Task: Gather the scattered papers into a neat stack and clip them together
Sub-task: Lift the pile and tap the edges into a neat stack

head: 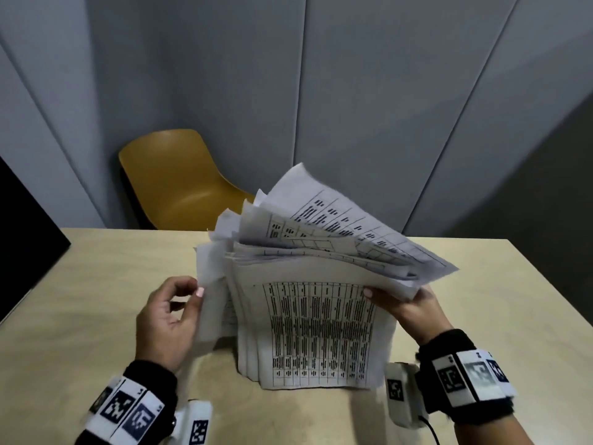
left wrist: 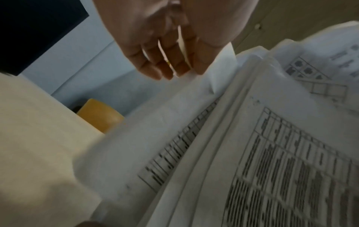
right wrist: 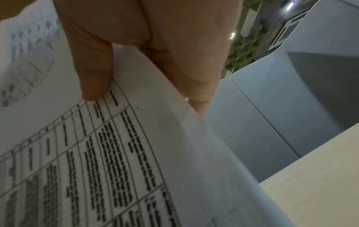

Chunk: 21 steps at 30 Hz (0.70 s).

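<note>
Up close, the right hand (head: 414,311) pinches the right edge of a thick bundle of papers (head: 321,329), its thumb (right wrist: 93,76) pressed on the front sheet's printed table and its other fingers (right wrist: 194,79) curled behind the pile. Opposite, the left hand (head: 167,319) stands at the bundle's left edge; its fingers (left wrist: 155,64) are loosely curled, their tips meeting a loose blank sheet (head: 208,303) that sticks out from that side, with the thumb against the near face of the same sheet.

Between the two hands the papers stand on their lower edge on the pale wooden surface (head: 96,284), leaning slightly, the front page covered in a dense grid of black text. Their upper ends are uneven and fan out, several sheets bending back to the right above the right hand.

Both wrists wear black bands (head: 462,377) carrying white squares with black coded patterns. Beyond the far edge of the surface sits a mustard-yellow chair (head: 173,184), before grey wall panels (head: 353,91).
</note>
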### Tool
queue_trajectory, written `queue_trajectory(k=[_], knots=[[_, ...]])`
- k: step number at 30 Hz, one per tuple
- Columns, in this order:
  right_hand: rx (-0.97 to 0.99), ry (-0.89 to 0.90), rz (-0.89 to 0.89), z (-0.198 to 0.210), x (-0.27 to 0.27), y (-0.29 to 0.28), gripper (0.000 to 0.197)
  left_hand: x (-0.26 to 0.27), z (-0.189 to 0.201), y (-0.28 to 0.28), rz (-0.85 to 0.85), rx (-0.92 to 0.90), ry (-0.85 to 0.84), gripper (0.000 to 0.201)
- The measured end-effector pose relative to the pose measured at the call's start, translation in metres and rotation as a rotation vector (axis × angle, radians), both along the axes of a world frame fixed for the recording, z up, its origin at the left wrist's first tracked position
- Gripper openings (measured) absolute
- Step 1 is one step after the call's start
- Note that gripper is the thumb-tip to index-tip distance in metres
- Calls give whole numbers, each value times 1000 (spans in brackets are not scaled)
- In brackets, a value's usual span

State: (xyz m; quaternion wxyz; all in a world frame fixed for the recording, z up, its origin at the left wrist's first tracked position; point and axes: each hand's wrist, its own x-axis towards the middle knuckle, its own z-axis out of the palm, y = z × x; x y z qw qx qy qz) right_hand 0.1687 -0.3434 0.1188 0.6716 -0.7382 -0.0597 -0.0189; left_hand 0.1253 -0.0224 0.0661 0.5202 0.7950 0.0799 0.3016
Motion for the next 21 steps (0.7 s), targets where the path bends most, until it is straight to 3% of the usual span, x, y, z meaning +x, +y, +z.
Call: queue_trajectory(k=[3, 5, 8, 11, 15, 21], knots=[[-30, -41, 63, 5, 1, 1, 32, -6, -6, -1, -55, 3, 56, 34], [-44, -59, 79, 5, 2, 1, 30, -7, 11, -1, -17, 7, -76, 36], [-56, -78, 89, 3, 3, 2, 31, -5, 47, 5, -5, 157, -327, 15], [-30, -56, 117, 5, 1, 5, 31, -3, 87, 3, -94, 343, -449, 26], [-19, -71, 158, 14, -4, 12, 40, -6, 136, -25, -247, 545, -471, 27], [-37, -176, 136, 13, -9, 26, 62, 2, 140, -70, -435, 679, -308, 37]])
